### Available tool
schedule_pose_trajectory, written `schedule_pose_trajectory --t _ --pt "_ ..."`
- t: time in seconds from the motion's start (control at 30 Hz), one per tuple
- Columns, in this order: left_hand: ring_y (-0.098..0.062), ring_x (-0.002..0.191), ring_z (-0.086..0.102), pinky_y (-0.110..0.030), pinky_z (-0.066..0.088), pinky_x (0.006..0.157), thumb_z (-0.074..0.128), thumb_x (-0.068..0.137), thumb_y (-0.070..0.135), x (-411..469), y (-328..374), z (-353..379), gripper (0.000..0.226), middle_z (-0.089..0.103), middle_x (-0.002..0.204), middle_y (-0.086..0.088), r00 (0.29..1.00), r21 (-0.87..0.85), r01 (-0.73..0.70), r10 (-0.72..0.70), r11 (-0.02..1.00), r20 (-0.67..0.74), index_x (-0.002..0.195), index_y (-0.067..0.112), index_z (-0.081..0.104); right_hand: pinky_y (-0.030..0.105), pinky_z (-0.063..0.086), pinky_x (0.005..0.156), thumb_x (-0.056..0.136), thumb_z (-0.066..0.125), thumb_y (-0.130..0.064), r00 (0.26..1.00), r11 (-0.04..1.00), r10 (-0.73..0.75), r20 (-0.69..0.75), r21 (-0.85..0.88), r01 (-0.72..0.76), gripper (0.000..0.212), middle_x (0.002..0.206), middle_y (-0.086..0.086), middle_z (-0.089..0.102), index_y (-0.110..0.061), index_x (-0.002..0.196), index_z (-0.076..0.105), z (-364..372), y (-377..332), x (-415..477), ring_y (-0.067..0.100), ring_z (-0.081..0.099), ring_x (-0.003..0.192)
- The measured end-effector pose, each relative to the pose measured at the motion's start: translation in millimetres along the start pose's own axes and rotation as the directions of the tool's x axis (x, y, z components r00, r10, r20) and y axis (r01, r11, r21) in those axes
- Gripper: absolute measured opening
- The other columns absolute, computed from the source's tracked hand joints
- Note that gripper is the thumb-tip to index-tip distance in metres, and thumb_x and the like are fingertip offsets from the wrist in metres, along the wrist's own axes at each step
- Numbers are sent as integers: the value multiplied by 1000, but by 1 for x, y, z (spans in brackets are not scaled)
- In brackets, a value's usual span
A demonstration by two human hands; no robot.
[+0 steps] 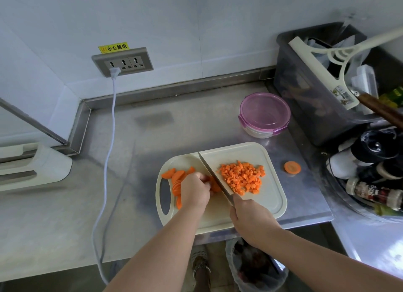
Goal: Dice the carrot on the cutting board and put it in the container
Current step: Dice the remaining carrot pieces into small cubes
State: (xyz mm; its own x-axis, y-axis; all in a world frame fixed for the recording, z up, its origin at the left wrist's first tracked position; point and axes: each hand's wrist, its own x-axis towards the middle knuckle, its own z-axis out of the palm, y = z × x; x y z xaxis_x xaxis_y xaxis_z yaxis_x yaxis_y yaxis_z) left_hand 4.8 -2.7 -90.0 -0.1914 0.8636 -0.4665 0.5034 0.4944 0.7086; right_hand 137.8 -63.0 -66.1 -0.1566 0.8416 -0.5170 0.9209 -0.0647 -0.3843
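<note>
- Left hand is over the left half of the cutting board, fingers curled down and gripping a bunch of carrot slices right against the blade.
- Right hand is at the board's near edge, closed around the knife; the handle is hidden inside the fist.
- Knife blade runs diagonally across the board, tip toward the far edge, edge down on the board between the slices and the diced pile.
- Diced carrot sits in a loose heap on the board's right half, just right of the blade.
- More uncut slices fan out left of the left hand, near the board's handle hole.
- One round carrot end lies on the bench just off the board's right edge.
- Container, round, clear with a purple clip lid on, stands on the bench beyond the board's far right corner, apart from it.
- Grey bin with a white squeegee is further right of the container.
- Spice bottles are in a tub right of the board, off the bench end.
- Wall socket is far left beyond the board, with a white cord trailing across the bench.
- Bagged waste bin stands on the floor below the board's near edge.
</note>
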Motion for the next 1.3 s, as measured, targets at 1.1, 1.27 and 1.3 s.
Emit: schedule_pose_trajectory --t 1.1,1.27,1.3 --pt "-17 118 36 -32 23 102 43 94 20 -1 73 -8 35 52 125 12 727 692 -638 561 338 396 112 37 67 23 9 46 78 71 -29 928 862 -165 -334 -505 -28 39 58 -5 59 -31 116 62 -39 40 -26 15 31 44" --pt "-19 121 39 -33 26 103 41 95 14 3 82 -3 41 51 128 7 743 668 -641 526 379 414 122 36 61 24 20 49 87 62 -26 927 884 -135 -349 -466 -46 43 71 -6 62 -32 129 52 -42 41 -31 18 37 52" --pt "-19 120 41 -33 27 102 40 94 11 4 81 -6 43 52 127 6 742 631 -641 564 438 362 124 34 60 25 27 53 96 49 -25 917 908 -165 -363 -420 -3 43 81 -5 62 -32 138 41 -41 43 -31 20 42 60"
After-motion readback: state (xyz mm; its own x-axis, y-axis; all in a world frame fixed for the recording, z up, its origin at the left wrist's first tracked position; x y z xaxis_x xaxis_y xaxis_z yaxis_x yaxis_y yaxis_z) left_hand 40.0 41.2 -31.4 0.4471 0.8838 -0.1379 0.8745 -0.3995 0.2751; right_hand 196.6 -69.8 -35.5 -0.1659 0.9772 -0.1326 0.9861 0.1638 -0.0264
